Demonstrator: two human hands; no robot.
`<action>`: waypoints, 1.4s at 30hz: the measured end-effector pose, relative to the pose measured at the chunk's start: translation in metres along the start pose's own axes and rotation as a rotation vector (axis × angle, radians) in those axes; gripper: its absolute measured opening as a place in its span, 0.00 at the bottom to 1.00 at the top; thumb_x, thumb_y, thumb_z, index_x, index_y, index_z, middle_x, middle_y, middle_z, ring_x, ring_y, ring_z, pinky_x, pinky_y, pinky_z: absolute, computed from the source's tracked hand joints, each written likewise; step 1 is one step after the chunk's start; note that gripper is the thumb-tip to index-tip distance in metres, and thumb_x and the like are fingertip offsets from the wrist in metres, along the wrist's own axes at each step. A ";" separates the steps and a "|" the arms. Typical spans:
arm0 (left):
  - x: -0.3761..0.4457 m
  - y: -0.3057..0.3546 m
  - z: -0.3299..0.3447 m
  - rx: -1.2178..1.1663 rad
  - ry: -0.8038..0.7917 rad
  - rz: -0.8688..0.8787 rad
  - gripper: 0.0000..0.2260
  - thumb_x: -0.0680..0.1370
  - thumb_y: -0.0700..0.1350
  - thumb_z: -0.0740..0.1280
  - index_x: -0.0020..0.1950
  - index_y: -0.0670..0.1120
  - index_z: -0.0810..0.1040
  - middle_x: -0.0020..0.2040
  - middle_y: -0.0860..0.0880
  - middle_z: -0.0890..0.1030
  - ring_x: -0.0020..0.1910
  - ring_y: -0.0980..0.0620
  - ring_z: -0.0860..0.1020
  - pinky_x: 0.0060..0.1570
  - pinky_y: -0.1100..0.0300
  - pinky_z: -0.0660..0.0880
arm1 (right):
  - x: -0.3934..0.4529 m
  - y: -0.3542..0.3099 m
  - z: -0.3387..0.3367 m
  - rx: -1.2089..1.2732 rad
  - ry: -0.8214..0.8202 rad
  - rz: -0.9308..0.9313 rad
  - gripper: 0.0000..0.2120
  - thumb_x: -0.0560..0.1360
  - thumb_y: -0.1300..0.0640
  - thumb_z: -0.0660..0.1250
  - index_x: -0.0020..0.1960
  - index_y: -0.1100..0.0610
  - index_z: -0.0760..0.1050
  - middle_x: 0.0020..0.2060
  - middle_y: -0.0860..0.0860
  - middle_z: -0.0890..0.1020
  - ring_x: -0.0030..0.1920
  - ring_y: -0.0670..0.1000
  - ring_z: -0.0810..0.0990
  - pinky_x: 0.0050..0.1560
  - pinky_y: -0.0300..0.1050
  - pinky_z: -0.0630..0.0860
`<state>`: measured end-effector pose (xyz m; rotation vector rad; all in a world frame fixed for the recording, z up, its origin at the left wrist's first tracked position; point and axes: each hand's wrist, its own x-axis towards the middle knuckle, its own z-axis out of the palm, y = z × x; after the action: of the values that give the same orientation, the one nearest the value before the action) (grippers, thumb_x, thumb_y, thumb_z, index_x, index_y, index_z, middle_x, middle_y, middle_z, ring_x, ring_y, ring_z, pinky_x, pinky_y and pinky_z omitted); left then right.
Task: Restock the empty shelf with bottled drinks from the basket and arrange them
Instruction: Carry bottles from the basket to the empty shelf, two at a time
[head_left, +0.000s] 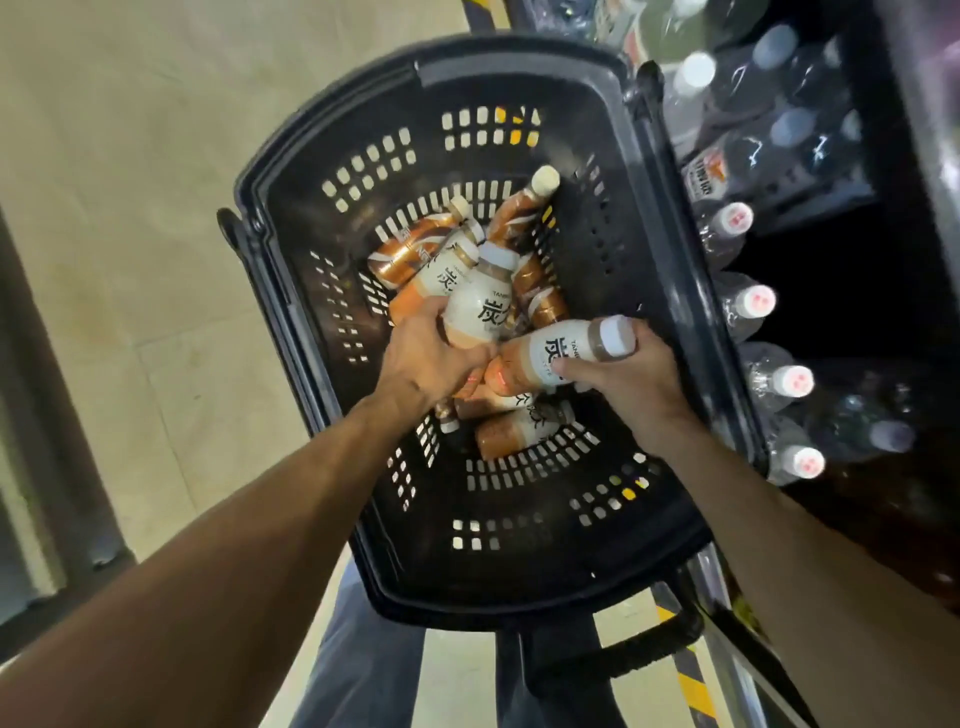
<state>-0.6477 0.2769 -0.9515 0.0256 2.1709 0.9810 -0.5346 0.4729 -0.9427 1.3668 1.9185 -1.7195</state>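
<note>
Both hands are down in the black plastic shopping basket (670, 291), each grabbing a milk tea bottle. The left hand (426, 358) is curling its fingers round the base of a white-labelled bottle (480, 299) with big dark characters on it; that one is pointing away from the camera with its pale cap (498, 254) at the far end. The right hand (628, 376) is wrapping round a second white-labelled bottle (558, 351), which is lying sideways with its white cap (618, 336) pointing right, thumb pressing on the label. So both grips are closing on a bottle, neither is free.

The rest of the stock is sitting loose in the bottom of the basket: several copper-brown wrapped bottles (415, 247) piling up at the far side, one of them leaning up against the basket wall with a cream cap (545, 179), and a few more white-and-brown ones (511, 428) lying under the hands.

Off to the right, the dark shelf (852, 291) is showing rows of clear water bottles (748, 304) with white caps, seen from above. The person's dark trouser legs (363, 660) are showing below the basket, standing on a pale tiled floor (130, 182) with a yellow-and-black hazard stripe (691, 680) running by the shelf base.
</note>
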 end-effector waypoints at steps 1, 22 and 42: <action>-0.006 0.011 -0.009 -0.028 0.005 0.007 0.32 0.71 0.50 0.79 0.71 0.48 0.72 0.55 0.55 0.77 0.57 0.54 0.76 0.55 0.60 0.76 | -0.004 -0.012 -0.005 0.058 0.014 -0.015 0.25 0.63 0.62 0.84 0.57 0.55 0.80 0.49 0.51 0.86 0.50 0.52 0.86 0.47 0.47 0.85; -0.220 0.309 -0.252 -0.305 0.287 0.403 0.28 0.58 0.58 0.81 0.55 0.57 0.79 0.47 0.58 0.84 0.44 0.63 0.80 0.41 0.71 0.75 | -0.232 -0.398 -0.090 0.285 -0.012 -0.647 0.24 0.68 0.64 0.81 0.62 0.58 0.80 0.51 0.52 0.87 0.50 0.49 0.86 0.48 0.43 0.81; -0.445 0.535 -0.396 -0.244 0.233 0.912 0.25 0.65 0.48 0.82 0.59 0.55 0.78 0.48 0.56 0.85 0.44 0.62 0.82 0.41 0.61 0.80 | -0.561 -0.579 -0.207 0.251 0.473 -1.057 0.21 0.66 0.62 0.83 0.51 0.45 0.79 0.45 0.44 0.86 0.42 0.38 0.83 0.43 0.33 0.78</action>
<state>-0.7187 0.2680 -0.1541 0.8855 2.2331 1.8114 -0.5770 0.4555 -0.1119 0.8844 3.1566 -2.2277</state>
